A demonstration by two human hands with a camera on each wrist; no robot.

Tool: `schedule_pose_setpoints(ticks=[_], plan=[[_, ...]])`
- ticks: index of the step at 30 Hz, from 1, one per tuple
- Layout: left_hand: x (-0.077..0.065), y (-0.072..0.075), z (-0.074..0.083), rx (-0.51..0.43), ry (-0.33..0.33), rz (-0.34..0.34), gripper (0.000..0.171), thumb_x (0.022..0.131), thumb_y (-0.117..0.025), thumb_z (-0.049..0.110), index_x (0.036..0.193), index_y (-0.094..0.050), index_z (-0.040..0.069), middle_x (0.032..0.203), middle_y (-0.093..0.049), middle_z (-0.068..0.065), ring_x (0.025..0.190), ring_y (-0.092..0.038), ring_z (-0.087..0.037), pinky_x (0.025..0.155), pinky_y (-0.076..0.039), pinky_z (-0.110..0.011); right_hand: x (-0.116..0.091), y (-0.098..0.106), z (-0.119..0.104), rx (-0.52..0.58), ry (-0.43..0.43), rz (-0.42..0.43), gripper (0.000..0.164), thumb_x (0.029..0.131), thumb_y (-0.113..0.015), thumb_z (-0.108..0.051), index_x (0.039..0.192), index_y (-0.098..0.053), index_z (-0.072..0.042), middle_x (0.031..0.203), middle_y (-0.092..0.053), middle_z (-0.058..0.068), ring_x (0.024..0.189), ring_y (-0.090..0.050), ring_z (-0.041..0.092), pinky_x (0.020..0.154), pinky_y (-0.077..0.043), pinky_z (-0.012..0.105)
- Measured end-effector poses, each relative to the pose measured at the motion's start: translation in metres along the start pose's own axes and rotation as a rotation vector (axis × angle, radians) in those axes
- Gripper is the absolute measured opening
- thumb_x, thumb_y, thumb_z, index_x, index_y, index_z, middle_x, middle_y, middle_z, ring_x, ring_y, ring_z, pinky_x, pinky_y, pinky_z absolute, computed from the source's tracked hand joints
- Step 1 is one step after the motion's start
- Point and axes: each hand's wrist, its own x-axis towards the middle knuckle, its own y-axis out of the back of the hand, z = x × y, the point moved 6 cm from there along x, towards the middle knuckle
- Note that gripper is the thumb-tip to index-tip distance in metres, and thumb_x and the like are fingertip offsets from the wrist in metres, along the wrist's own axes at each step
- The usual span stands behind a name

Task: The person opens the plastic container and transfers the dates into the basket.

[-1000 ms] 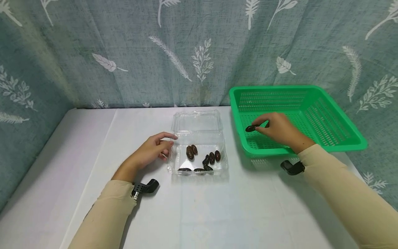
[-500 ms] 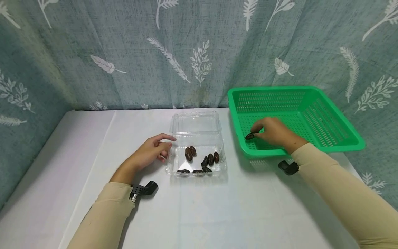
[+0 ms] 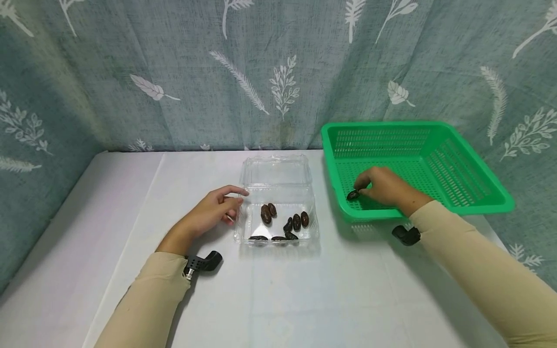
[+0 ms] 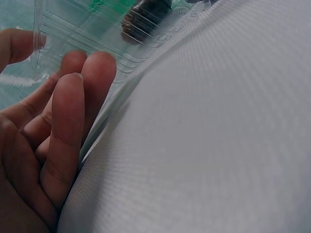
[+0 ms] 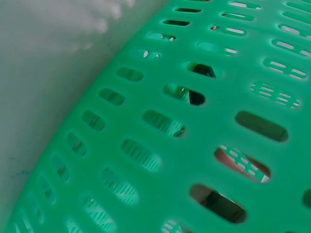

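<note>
My right hand (image 3: pixel 384 186) reaches low into the green basket (image 3: pixel 474 211) at its near left corner. Thumb and index finger pinch a dark brown date (image 3: pixel 353 195) close to the basket floor. In the right wrist view the slotted basket wall (image 5: pixel 160 102) hides most of this hand. At the middle of the table stands a clear plastic clamshell box (image 3: pixel 276 171), lid folded back, with several dates (image 3: pixel 266 214) inside. My left hand (image 3: pixel 213 211) rests against the box's left side, fingers loosely bent; the left wrist view shows its fingertips (image 4: pixel 99 70) by the ribbed wall.
A white cloth (image 3: pixel 278 295) covers the table. Behind it hangs a grey-green curtain (image 3: pixel 187 111) with white leaf prints, which also runs along the left. The basket's right end reaches past the table's right edge.
My right hand has lowered the date from above the basket's left part toward its floor, nearer the front corner. The left hand and the box stay in place.
</note>
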Motion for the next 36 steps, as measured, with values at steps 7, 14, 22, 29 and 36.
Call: schedule_pose_setpoints(ticks=[7,14,22,29,36], plan=[[0.001,0.0,0.001,0.015,-0.003,-0.003,0.037,0.101,-0.052,0.02,0.136,-0.056,0.008,0.076,-0.055,-0.001,0.071,-0.056,-0.009,0.068,-0.057,-0.03,-0.004,0.013,-0.003,0.007,0.012,0.14,0.024,0.096,-0.061,-0.006,0.116,-0.071,0.003,0.115,-0.07,0.024,0.088,-0.068,0.038,0.077,-0.055,0.049],[0.002,0.002,0.003,0.016,-0.01,0.003,0.036,0.101,-0.052,0.02,0.135,-0.056,0.009,0.076,-0.055,-0.001,0.071,-0.056,-0.01,0.068,-0.057,-0.03,-0.02,0.04,-0.038,0.024,0.159,0.449,0.021,0.096,-0.058,-0.006,0.108,-0.075,-0.004,0.109,-0.073,0.016,0.066,-0.058,0.017,0.052,-0.041,0.029],[0.001,0.002,0.003,0.013,-0.012,0.001,0.034,0.101,-0.052,0.02,0.134,-0.057,0.011,0.075,-0.056,-0.002,0.07,-0.057,-0.011,0.067,-0.057,-0.031,-0.034,0.034,-0.104,0.107,0.427,0.569,0.018,0.089,-0.066,0.002,0.102,-0.076,-0.004,0.097,-0.074,0.01,0.079,-0.063,0.018,0.062,-0.053,0.032],[0.002,0.003,0.002,0.01,-0.006,-0.003,0.034,0.102,-0.051,0.019,0.133,-0.056,0.009,0.074,-0.056,-0.001,0.068,-0.057,-0.01,0.067,-0.057,-0.03,-0.021,-0.001,-0.143,0.206,0.432,0.333,0.017,0.092,-0.068,-0.009,0.107,-0.076,-0.007,0.102,-0.074,0.007,0.082,-0.064,0.015,0.065,-0.054,0.028],[0.001,0.0,0.001,0.008,0.002,-0.011,0.034,0.102,-0.052,0.02,0.133,-0.056,0.008,0.075,-0.058,-0.001,0.068,-0.058,-0.009,0.066,-0.056,-0.029,-0.001,-0.044,-0.164,0.263,0.397,0.118,0.018,0.094,-0.068,-0.013,0.11,-0.076,-0.009,0.104,-0.075,0.001,0.076,-0.061,0.011,0.063,-0.052,0.024]])
